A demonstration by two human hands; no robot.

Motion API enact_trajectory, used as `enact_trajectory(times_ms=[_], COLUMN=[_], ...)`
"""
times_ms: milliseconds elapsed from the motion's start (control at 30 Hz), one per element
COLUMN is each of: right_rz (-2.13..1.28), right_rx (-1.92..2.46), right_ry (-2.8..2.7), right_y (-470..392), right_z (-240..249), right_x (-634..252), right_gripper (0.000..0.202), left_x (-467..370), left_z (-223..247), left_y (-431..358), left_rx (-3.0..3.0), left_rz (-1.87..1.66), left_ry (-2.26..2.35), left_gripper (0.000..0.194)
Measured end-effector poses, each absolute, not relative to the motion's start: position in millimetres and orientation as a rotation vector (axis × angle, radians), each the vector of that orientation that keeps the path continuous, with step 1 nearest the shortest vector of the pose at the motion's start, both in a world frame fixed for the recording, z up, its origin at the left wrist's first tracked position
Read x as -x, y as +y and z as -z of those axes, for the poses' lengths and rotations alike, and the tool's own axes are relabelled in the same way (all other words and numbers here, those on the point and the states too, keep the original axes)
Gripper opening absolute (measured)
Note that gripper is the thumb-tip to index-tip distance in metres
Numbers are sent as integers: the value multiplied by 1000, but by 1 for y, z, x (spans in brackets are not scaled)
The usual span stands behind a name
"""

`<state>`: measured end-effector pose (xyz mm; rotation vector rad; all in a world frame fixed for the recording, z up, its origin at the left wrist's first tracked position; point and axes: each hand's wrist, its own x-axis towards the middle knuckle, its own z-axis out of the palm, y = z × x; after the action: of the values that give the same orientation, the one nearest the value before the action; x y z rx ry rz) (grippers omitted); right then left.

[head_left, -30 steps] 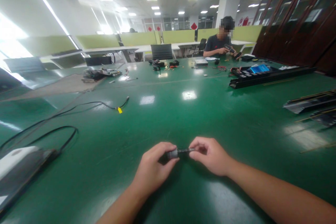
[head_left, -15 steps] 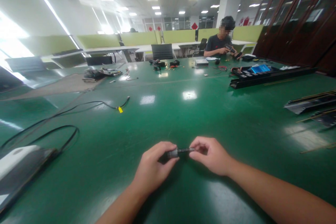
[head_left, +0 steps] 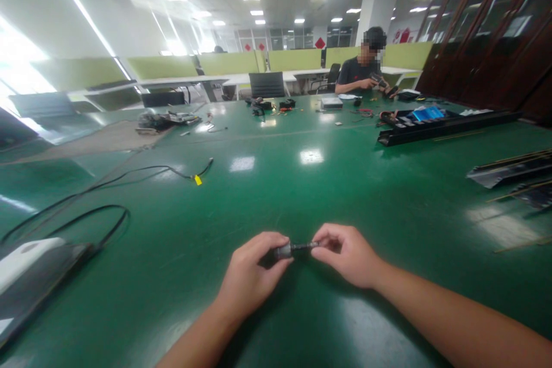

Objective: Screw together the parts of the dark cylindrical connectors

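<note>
A: Where is the small part?

B: Near side of the table (head_left: 267, 201), in the middle, between the two hands. It is a grey cylinder (head_left: 284, 250) with a thin dark rod (head_left: 302, 246) reaching right from it.

A: How does the left hand (head_left: 252, 273) stand?

B: Clamped on the grey cylinder, thumb on the near side and fingers on the far side. The hand covers its left end.

A: And the right hand (head_left: 347, 256)?

B: Its thumb and fingertips pinch the right end of the rod. I can't tell whether the part touches the table or is held just above it.

A: What lies to the left?

B: A black cable (head_left: 129, 172) with a yellow tag (head_left: 198, 180) near its right end. At the near left corner is a dark, flat object (head_left: 56, 267) with a white block (head_left: 32, 257) on it.

A: And to the right?

B: Metal channels (head_left: 495, 175) at the edge. Farther back is a long black tray (head_left: 414, 133) with a bright blue item (head_left: 429, 113) in it.

A: Anyone else?

B: A person in a dark shirt (head_left: 352, 73) sits at the far right, holding a dark object (head_left: 378, 80), too small to make out.
</note>
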<state>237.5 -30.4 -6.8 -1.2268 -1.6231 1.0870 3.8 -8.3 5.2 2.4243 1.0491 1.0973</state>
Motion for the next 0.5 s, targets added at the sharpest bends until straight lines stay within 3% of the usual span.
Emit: enact_trajectory(times_ms=[500], right_rz=[-1071], right_rx=[1246], right_ry=[-1613], right_y=[-30], right_z=[6], right_x=[-238], right_gripper=[9], left_x=[-2], left_z=[-5], left_y=[-7], left_rx=[-2421], left_rz=[-1093], left_ry=[1040], left_gripper=[24])
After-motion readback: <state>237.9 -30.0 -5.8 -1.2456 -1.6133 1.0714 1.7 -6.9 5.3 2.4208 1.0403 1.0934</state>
